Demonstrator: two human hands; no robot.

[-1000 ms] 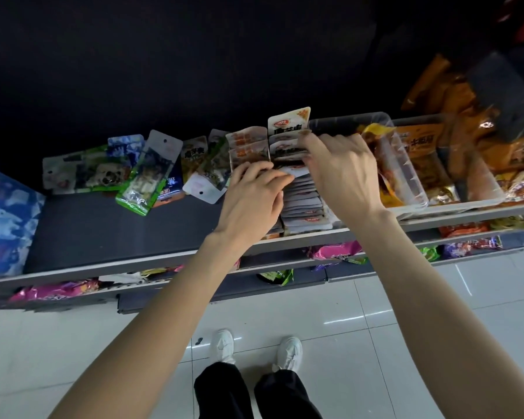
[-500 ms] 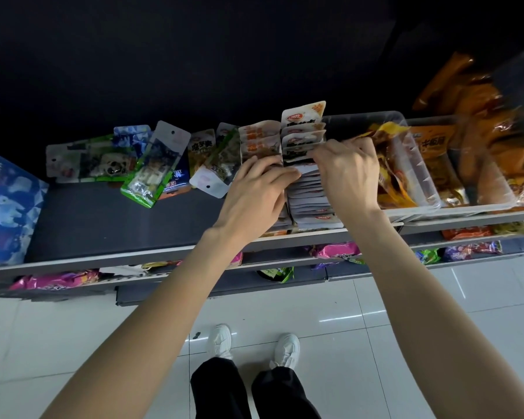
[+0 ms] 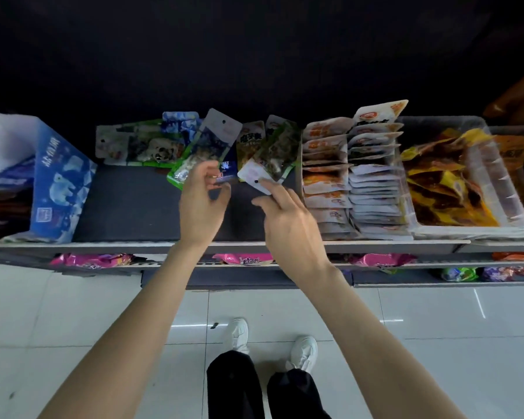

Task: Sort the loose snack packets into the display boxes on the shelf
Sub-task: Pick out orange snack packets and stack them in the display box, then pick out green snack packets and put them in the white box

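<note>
Over the dark shelf [image 3: 127,207], the left hand [image 3: 201,201] hovers with fingers loosely curled, holding nothing. The right hand [image 3: 288,219] stretches a fingertip onto a packet [image 3: 270,161] among the loose pile, beside the filled boxes [image 3: 354,176].

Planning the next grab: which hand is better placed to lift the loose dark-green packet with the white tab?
Right. The right hand has its fingertips at the packet, on its white tab; the left hand sits further left, by another green packet.

Glossy plastic packets [image 3: 263,152], matt shelf [image 3: 127,204]
</note>
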